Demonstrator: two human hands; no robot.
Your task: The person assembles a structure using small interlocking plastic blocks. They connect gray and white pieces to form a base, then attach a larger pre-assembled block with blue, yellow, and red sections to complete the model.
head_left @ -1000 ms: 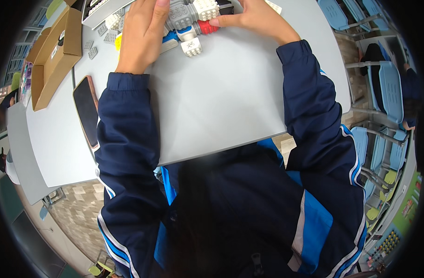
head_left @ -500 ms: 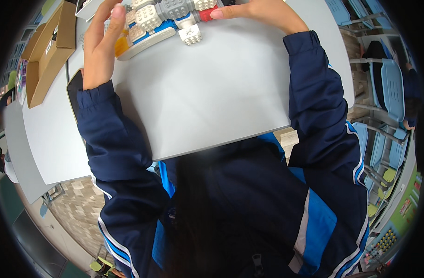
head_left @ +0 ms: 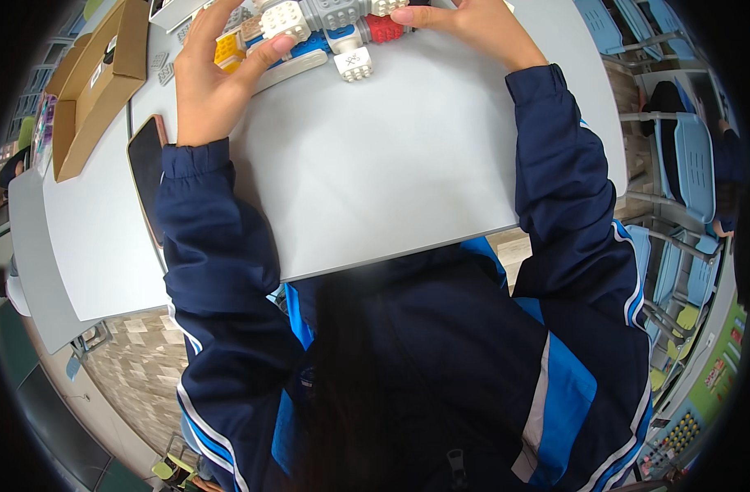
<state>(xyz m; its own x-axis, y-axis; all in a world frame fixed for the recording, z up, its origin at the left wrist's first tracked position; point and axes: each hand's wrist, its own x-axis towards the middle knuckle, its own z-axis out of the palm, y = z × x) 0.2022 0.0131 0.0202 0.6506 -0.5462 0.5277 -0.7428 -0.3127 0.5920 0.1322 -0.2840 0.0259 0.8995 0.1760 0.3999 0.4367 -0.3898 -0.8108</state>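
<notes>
A model of studded building blocks [head_left: 334, 37] in white, grey, blue, yellow and red sits at the far side of the grey table [head_left: 375, 164], cut off by the top edge. My left hand [head_left: 215, 90] closes around its left part, thumb lying across the front near a white block [head_left: 284, 21]. At the other end, my right hand [head_left: 486, 33] holds it, its thumb by the red block [head_left: 385, 29]. Most fingers of both hands are hidden behind or above the model. A white block with a dark mark [head_left: 354, 64] juts toward me.
Left of my left wrist lies a dark smartphone [head_left: 148, 168]. Beyond it stands an open cardboard box [head_left: 104, 90], with small grey plates [head_left: 163, 70] beside it and a white tray [head_left: 174, 12] behind. Light-blue chairs [head_left: 693, 164] stand off to the right.
My left thumb has come down from pointing up to lie across the front of the model. The model and left hand have shifted slightly right in view. My right hand keeps its hold.
</notes>
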